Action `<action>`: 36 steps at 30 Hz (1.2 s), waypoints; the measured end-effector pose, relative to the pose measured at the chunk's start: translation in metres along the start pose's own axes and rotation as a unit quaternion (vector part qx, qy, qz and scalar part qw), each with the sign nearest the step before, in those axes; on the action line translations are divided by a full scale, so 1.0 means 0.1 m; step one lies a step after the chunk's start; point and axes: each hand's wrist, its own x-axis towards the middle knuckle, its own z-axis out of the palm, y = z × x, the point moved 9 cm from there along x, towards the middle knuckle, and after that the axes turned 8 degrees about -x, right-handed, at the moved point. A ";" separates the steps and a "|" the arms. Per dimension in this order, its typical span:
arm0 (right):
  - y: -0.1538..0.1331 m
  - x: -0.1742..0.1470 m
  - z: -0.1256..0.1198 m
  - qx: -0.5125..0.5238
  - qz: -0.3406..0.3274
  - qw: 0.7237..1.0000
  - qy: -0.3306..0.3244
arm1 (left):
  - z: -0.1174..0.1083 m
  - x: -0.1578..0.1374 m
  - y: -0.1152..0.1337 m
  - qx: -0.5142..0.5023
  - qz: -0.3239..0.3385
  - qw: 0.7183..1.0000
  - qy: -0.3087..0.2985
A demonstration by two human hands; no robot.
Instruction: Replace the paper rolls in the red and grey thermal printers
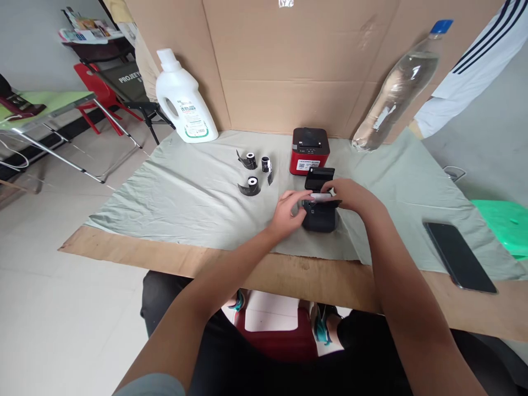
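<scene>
A small black receipt printer (319, 219) sits on the cloth near the table's front edge, its lid (320, 174) raised. Across its opening lies a white paper roll (320, 197), with a dark flap of its strip reaching right. My left hand (287, 212) grips the printer's left edge, thumb at the side and index fingertip by the roll's left end; the other fingers are partly hidden. From the right, the bent fingers of my right hand (339, 192) close on the roll's right end. Directly behind stands a red and black printer (309, 153).
Several small rolls with loose black strips, such as one roll (251, 186), lie left of the printers. A white detergent bottle (185, 104) and a water bottle (398, 93) lean against the cardboard (289, 104). A phone (458, 256) lies at right; a person's sleeve (474, 71) shows beyond.
</scene>
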 end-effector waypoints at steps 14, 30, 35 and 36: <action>-1.07 -0.01 -0.49 0.083 -0.108 0.991 -0.003 | -0.46 0.23 -0.47 -0.243 -0.116 0.959 0.091; -0.97 0.16 -0.34 0.245 -0.138 0.958 -0.055 | -0.47 0.24 -0.61 -0.337 -0.154 0.916 0.152; -0.97 0.18 -0.44 0.183 -0.132 0.974 0.020 | -0.33 0.25 -0.71 -0.361 -0.200 0.902 0.123; -0.95 0.20 -0.48 0.176 -0.119 0.976 0.055 | -0.28 0.24 -0.74 -0.368 -0.217 0.897 0.112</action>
